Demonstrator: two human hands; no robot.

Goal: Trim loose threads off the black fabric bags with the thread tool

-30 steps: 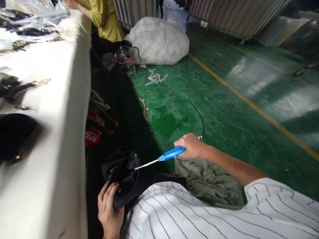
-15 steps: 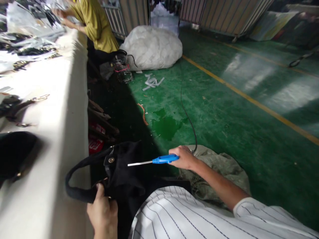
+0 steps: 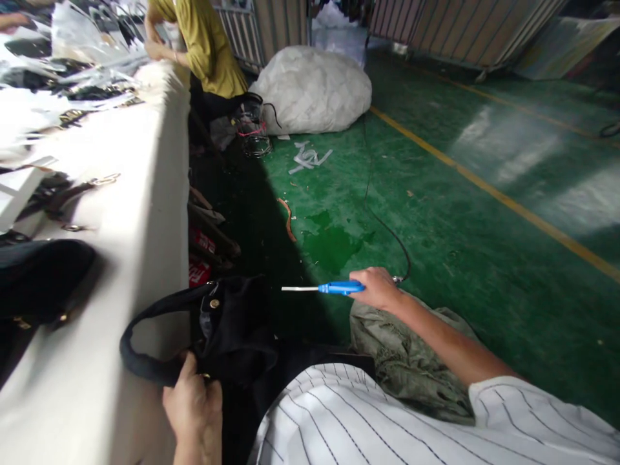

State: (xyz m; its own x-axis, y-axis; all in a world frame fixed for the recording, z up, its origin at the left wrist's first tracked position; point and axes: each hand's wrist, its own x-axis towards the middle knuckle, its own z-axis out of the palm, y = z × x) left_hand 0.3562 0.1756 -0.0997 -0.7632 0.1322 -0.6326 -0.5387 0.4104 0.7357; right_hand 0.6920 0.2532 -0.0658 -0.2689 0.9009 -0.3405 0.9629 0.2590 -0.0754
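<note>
Drawn back from the black bag [image 3: 237,326] over the past half-second, the blue air gun [image 3: 341,288] points leftward in the head view, nozzle [image 3: 299,289] just beside the fabric; my right hand [image 3: 376,287] wraps its handle. My left hand [image 3: 191,402] closes on the bag's strap [image 3: 132,354], looped against the white table [image 3: 167,174]. The bag lies between table and striped shirt [image 3: 339,420].

A bulky white bundle [image 3: 314,90] and pale scraps [image 3: 309,159] lie on the green floor [image 3: 436,213] near a person [image 3: 213,55] in yellow.
</note>
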